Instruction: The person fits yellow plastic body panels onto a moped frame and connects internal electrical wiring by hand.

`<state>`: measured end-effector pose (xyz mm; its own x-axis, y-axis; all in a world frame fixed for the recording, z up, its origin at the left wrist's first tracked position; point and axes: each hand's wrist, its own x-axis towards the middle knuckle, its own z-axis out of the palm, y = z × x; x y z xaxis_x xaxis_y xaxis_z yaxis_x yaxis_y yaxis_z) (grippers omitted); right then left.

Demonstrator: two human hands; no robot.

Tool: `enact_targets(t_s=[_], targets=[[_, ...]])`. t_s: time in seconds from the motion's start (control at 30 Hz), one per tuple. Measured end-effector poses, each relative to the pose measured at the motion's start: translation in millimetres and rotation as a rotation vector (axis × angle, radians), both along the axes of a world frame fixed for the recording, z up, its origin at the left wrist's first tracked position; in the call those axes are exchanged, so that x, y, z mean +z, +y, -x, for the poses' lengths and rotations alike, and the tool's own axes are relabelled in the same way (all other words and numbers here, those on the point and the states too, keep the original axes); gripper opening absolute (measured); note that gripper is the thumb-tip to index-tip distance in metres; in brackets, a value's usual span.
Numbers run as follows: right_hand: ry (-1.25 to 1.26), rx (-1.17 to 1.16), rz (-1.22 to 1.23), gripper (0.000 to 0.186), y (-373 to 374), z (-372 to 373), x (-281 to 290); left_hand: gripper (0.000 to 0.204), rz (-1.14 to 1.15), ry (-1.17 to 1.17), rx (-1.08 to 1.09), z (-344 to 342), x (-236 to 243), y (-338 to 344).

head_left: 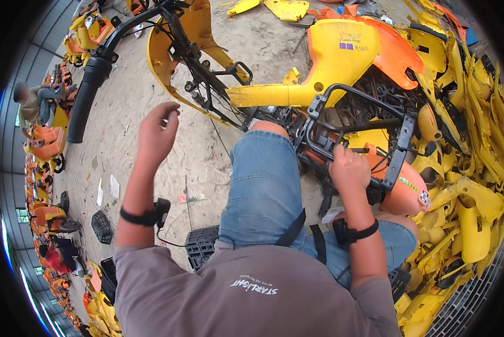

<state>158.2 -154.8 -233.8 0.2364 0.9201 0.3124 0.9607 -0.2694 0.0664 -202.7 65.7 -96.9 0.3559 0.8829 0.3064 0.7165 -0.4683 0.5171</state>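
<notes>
A partly stripped scooter (207,84) stands before me, its black handlebar grip (86,95) reaching toward the far left. My left hand (157,135) hangs in the air left of the scooter, fingers loosely bent, a gap between them and the thumb, holding nothing. On the right, my right hand (350,169) is closed at the black metal rack (395,163) of the scooter's rear. What its fingers grip is hidden. An orange rear cover (405,188) sits just right of that hand. Beyond the rack, a long yellow body panel (336,62) stretches across the scooter.
Heaped yellow plastic panels (471,219) fill the right side. A black plastic crate (200,247) is beside my leg, and another black basket-like piece (102,227) lies on the concrete floor (134,208). Rows of scooters (46,216) and a seated person (41,104) are at left.
</notes>
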Motion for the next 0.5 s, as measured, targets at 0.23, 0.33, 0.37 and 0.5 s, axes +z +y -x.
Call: enact_targets(t_s=[0.23, 0.33, 0.37, 0.5], targets=[[-0.008, 0.024, -0.067, 0.007, 0.7, -6.3, -4.8, 0.028, 0.189, 0.09, 0.022, 0.0, -137.0, 43.6], [-0.032, 0.032, -0.075, 0.007, -1.2, -6.8, -4.3, 0.033, 0.309, 0.179, -0.146, -36.5, -159.9, 51.2], [-0.039, 0.034, -0.074, 0.008, -0.7, -7.1, -4.0, 0.034, 0.339, 0.22, -0.177, -47.0, -165.1, 56.0], [-0.075, 0.038, -0.072, 0.009, -0.2, -4.8, -6.5, 0.034, 0.438, 0.248, -0.264, -81.8, -201.4, 88.1]])
